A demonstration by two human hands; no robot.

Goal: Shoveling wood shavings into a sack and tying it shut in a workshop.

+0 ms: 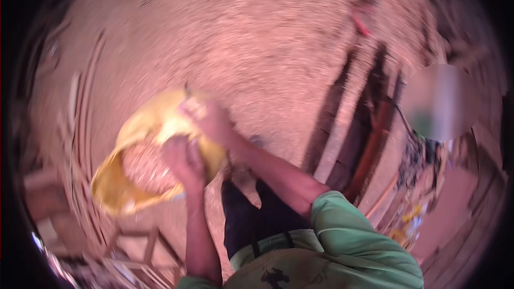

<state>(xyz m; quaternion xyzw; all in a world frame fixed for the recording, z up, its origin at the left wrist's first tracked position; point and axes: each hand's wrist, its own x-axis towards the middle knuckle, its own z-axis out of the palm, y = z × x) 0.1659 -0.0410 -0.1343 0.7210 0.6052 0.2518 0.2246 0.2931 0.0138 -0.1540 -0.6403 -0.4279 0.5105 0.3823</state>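
A yellow sack [144, 115] lies tilted on the ground to my left, its wide mouth facing left and toward me. Pinkish wood shavings [150, 168] fill part of it. My left hand [184, 161] is closed on the sack's near rim, knuckles up, beside the shavings. Farther up the same sack, my right hand [209, 120] grips the bunched yellow material with bent fingers. Motion smears both hands a little, and the fingertips are partly hidden.
Loose shavings [246, 48] cover the ground ahead. Long boards [342, 128] lie to the right, with a small red object [361, 25] beyond them. Thin wooden strips [85, 107] run along the left, and a wooden frame [150, 246] lies at lower left. A blurred round patch hides part of the right side.
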